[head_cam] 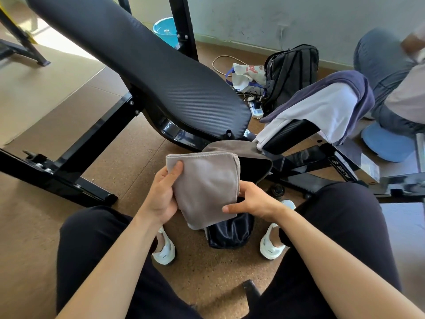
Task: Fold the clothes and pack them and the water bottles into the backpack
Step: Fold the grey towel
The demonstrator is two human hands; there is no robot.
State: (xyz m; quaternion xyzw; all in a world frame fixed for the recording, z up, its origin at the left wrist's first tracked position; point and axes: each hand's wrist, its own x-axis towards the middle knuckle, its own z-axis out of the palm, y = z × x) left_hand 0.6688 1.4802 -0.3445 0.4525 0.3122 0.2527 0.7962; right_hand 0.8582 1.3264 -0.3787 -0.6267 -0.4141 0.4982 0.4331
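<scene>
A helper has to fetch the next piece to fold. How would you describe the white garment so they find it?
Find the long black bench pad; right of its lower end sits a shorter black seat pad. The white garment hangs over that pad, lying under a dark navy garment, the only pale cloth there.

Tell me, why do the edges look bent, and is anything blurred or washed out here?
Head view: the wide lens bows the bench pad near the edges; sunlight washes out the floor patch at top left; the other person at upper right is blurred; the folded grey cloth, the left hand and the right hand are sharp.
</scene>
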